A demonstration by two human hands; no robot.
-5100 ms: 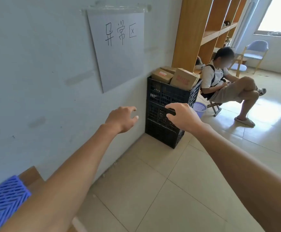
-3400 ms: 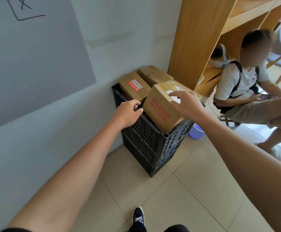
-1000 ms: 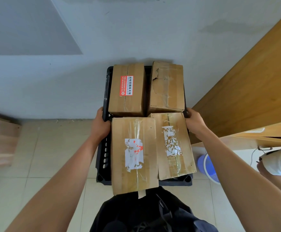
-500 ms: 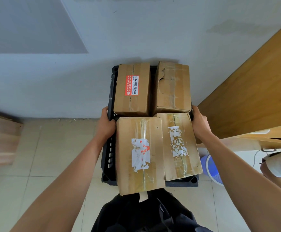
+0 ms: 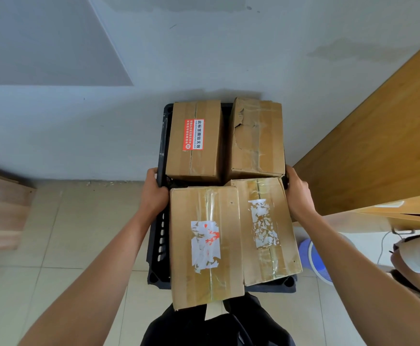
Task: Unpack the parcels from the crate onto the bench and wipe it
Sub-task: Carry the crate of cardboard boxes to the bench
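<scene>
Since a second ago the left hand and right hand have closed round the black crate's side rims, 4 parcels inside; carrying seems next. Pale tiled floor, grey wall at 12 o'clock, wooden shelving at 3 o'clock.

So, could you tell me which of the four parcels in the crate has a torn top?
The far right parcel, against the wall: its top is ripped and dented. The other three have unbroken tops, with only labels or tape.
</scene>
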